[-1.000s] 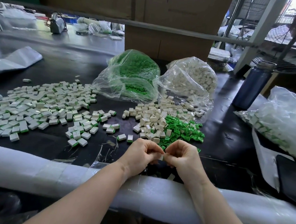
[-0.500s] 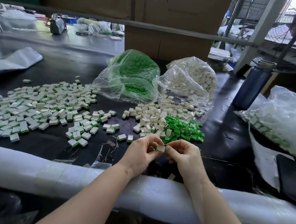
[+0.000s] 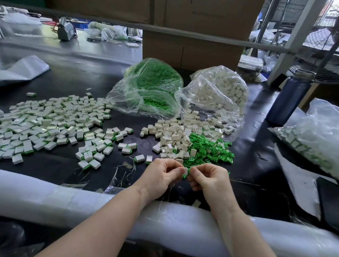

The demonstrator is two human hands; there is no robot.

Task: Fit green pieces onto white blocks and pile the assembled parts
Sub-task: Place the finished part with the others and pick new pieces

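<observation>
Block and green piece meet between the fingertips.
Left hand [image 3: 161, 176] pinches white block [image 3: 185, 171]; right hand [image 3: 209, 180] pinches green piece [image 3: 187, 172], pushing leftward.

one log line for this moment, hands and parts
step: fitting | left hand: pinches white block | right hand: pinches green piece against it | finished pile: left on table
</observation>
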